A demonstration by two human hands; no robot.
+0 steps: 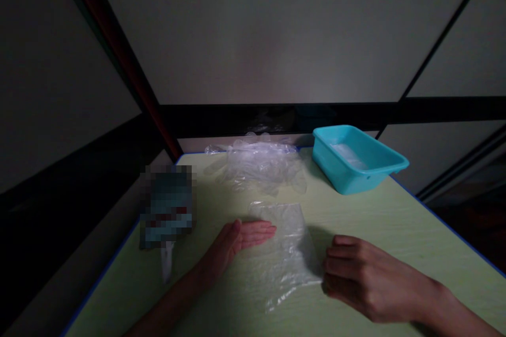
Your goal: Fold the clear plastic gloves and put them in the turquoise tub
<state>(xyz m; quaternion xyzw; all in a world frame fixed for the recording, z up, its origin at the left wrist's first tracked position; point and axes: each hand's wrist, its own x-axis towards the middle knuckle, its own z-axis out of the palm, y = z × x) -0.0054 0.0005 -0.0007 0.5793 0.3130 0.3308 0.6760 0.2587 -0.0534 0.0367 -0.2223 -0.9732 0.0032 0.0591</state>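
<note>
**Thin, transparent, four-sided plastic sheet [286, 250] lies spread out between two hands**

The pale yellow-green, blue-edged bench [415, 221] carries everything. Towards its far right stands a turquoise, rectangular plastic basin [361, 181] with a whitish, film-like item [348, 156] inside. To the basin's left, by the far edge, lies a heap of crumpled, colourless plastic film [263, 163]. On the left side, a pixelated, grey-green object [168, 205] with a narrow white end cannot be identified.

The sheet lies nearer the person than the heap, with glints and creases along its near part. The step in hand looks like straightening this single sheet. The next move, by that reading, calls for a light hold on the left and a gentle draw at the right, since film this thin probably slips and wrinkles easily.

The left hand [240, 237] has its fingers straight, together and grasping nothing, lapping over the sheet's left side; how firmly they press cannot be told. The right hand [363, 280] has its fingers curled inward at the sheet's near right corner. Their tips are hidden, so whether they pinch the film is unclear.
</note>
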